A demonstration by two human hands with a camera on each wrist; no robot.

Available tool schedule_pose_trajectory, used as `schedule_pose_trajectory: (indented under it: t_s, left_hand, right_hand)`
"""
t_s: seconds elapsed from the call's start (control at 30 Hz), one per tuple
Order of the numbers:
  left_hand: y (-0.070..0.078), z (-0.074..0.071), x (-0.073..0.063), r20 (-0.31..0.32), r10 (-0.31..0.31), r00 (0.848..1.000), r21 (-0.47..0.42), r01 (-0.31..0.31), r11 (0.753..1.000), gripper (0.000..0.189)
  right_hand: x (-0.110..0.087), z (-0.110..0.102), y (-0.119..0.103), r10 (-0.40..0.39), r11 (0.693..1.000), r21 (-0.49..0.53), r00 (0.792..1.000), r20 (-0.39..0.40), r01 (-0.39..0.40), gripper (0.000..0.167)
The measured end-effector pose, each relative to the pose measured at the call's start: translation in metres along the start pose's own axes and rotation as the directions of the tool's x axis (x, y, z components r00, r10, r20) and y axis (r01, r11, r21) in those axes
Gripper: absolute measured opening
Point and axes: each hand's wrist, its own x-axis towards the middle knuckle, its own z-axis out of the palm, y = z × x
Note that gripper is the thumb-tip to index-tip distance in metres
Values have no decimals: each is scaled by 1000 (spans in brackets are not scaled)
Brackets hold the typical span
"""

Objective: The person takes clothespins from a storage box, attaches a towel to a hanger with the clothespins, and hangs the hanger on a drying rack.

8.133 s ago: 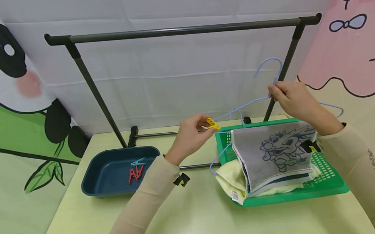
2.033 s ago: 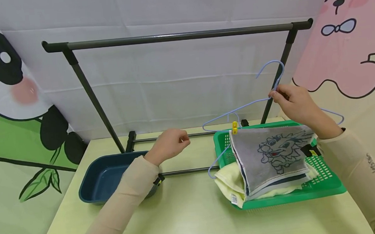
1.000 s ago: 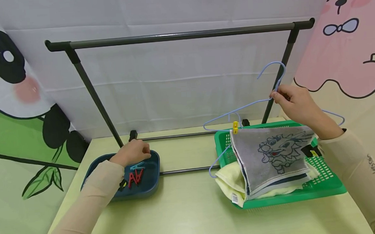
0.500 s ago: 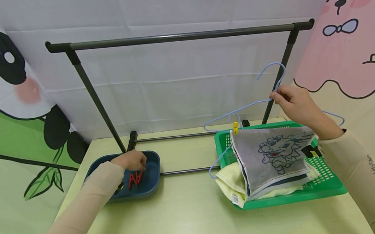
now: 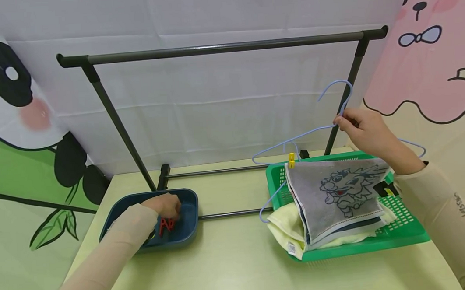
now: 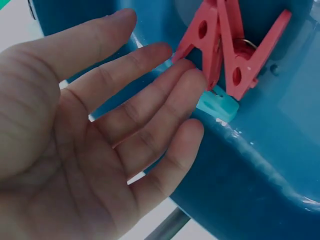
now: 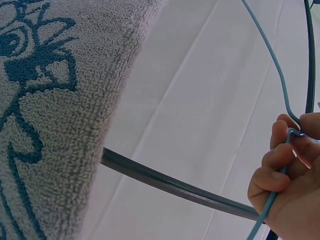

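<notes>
My left hand (image 5: pixel 165 205) is down inside the dark blue basin (image 5: pixel 117 212). In the left wrist view its fingers are loosely bent with nothing between them, their tips beside red clothespins (image 6: pixel 245 55). A light blue clothespin (image 6: pixel 220 106) shows partly beneath the red ones. With its thumb and fingers, my right hand (image 5: pixel 367 131) pinches a blue wire hanger (image 5: pixel 295 137) below the hook. A grey towel with a dragon print (image 5: pixel 310 189) hangs over the hanger's lower bar. On that towel's left top corner sits a yellow clothespin (image 5: pixel 291 160).
A green perforated basket (image 5: pixel 410 227) stands under the towel, with a pale yellow cloth (image 5: pixel 284 223) and another hanger (image 5: pixel 264 209) poking over its edge. Behind is a dark metal rack (image 5: pixel 227 49) with a top bar and floor bars. A pale cloth backdrop (image 5: pixel 223 115) hangs behind it.
The yellow clothespin has gone from my left hand onto the towel's corner. My left hand has moved left and down into the basin. The right hand still holds the hanger.
</notes>
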Motion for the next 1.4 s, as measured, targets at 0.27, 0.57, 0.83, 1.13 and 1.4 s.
schedule_pose_trajectory:
  t_s: [0.27, 0.57, 0.83, 1.13, 1.4]
  left_hand:
    - [1, 2, 1, 14, 1, 1000, 2, -1, 1000, 13]
    - [3, 7, 7, 22, -25, 999, 6, 25, 1000, 15]
    - [4, 8, 9, 0, -3, 1000, -5, 3, 1000, 7]
    - [7, 7, 7, -103, 87, 991, -4, -87, 996, 8]
    - [6, 6, 6, -163, 111, 980, 5, -112, 994, 12]
  right_hand:
    - [-1, -1, -1, -7, 1000, -3, 1000, -5, 7, 27]
    - [0, 1, -2, -2, 1000, 6, 1000, -1, 2, 26]
    - [0, 1, -3, -12, 1000, 8, 1000, -13, 12, 25]
    - [0, 1, -3, 1, 1000, 12, 1000, -10, -1, 26]
    - [1, 3, -2, -17, 1000, 11, 1000, -14, 17, 25]
